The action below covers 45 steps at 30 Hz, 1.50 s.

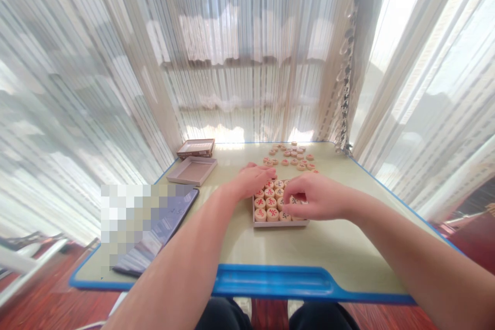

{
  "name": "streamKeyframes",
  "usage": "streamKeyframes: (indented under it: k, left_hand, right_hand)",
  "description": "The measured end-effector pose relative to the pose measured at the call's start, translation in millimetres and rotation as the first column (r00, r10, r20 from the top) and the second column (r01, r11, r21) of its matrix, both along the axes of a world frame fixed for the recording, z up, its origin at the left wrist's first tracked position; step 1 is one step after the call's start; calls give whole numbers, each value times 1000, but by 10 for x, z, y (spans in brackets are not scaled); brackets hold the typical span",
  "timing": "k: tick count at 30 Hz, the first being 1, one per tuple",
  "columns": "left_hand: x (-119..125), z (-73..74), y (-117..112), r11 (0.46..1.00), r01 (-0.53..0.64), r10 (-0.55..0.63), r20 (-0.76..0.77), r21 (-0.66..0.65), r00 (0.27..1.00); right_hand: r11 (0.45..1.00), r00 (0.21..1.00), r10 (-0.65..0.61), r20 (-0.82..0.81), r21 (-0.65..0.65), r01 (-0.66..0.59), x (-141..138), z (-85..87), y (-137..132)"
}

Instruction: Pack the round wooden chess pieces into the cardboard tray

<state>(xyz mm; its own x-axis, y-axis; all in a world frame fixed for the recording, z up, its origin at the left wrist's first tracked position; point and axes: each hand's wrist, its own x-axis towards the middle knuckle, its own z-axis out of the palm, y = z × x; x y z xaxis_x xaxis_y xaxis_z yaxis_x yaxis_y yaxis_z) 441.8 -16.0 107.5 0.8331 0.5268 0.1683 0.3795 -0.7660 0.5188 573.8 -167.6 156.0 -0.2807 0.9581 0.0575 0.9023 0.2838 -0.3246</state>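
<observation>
Pale wooden discs (269, 202) fill a matt cardboard tray (280, 223) on a smooth plastic table (328, 247) before sheer cloth curtains (116, 62).

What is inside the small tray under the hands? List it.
The tray holds round wooden game pieces in rows. The right hand covers its right part, the left hand its far edge.

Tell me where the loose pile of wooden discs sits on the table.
The loose discs lie at the table's far edge, centre-right, just beyond the tray of discs under both hands, beside the curtain.
</observation>
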Motion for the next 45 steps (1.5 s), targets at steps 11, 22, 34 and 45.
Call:
streamKeyframes:
  k: [11, 22, 34, 45]
  left_hand:
    - [-36, -3, 83, 984, -175, 175, 15, -32, 984]
    - [-80, -73, 170, 963, -217, 223, -21, 163, 975]
    - [-43, -73, 182, 943, -315, 293, 180, 108, 939]
    - [-45, 147, -108, 791, 241, 9, 405, -563, 914]
  right_hand:
    - [984, 992, -87, 95, 162, 70, 68, -86, 79]
    - [939, 958, -234, 163, 292, 180, 101, -115, 124]
    - [935, 961, -244, 132, 296, 196, 95, -124, 141]
    - [851, 955, -286, -77, 438, 290, 159, -231, 227]
